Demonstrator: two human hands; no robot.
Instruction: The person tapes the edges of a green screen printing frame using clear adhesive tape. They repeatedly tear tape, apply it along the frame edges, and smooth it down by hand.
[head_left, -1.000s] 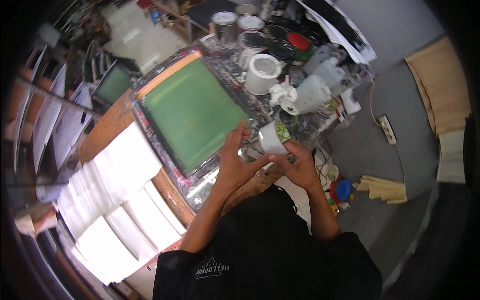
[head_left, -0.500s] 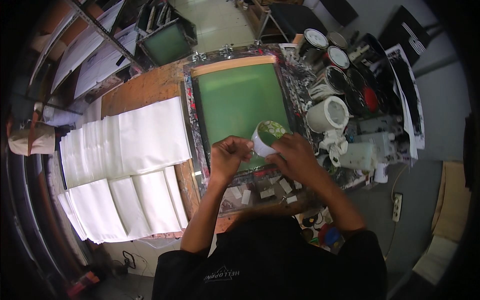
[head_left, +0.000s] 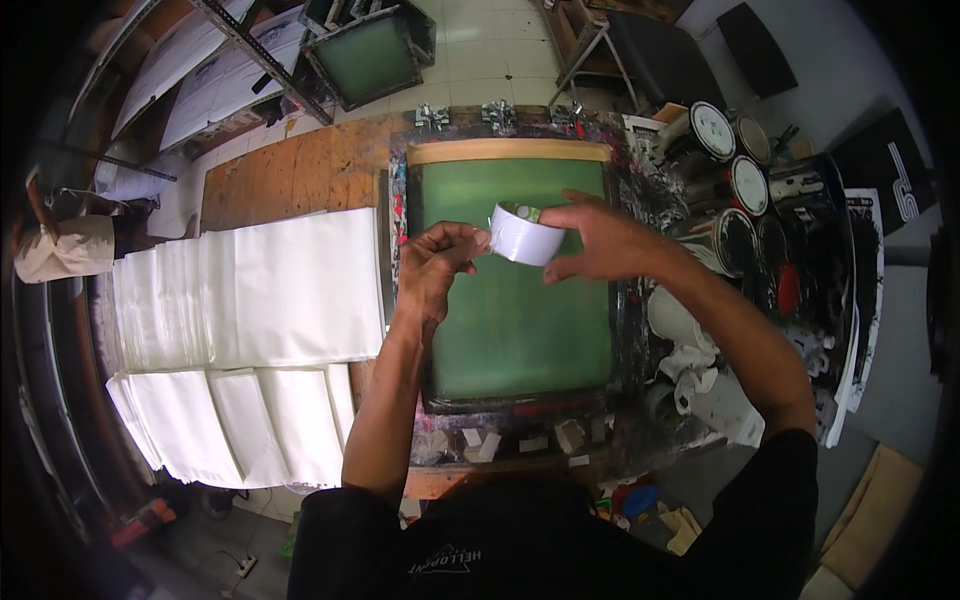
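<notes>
A roll of white tape (head_left: 528, 241) with a green-patterned inner core is held up over a framed green printing screen (head_left: 520, 335). My right hand (head_left: 606, 238) grips the roll from its right side, fingers at the core opening and thumb below. At the roll's left edge, my left hand (head_left: 430, 268) is closed in a pinch on what looks like the loose end of the tape. The screen lies flat on a paint-stained board, a tan strip (head_left: 510, 151) along its far edge.
Stacks of folded white fabric (head_left: 300, 285) lie left of the screen on a wooden table (head_left: 270, 180). Metal clamps (head_left: 497, 115) stand behind the screen. Paint cans (head_left: 712, 132) and stained tubs crowd the right side. Another green screen (head_left: 365, 60) leans at the back left.
Both hands and the tape roll have moved farther from my body, over the upper part of the screen. The roll has turned, showing more of its white outer side. My view has shifted.
</notes>
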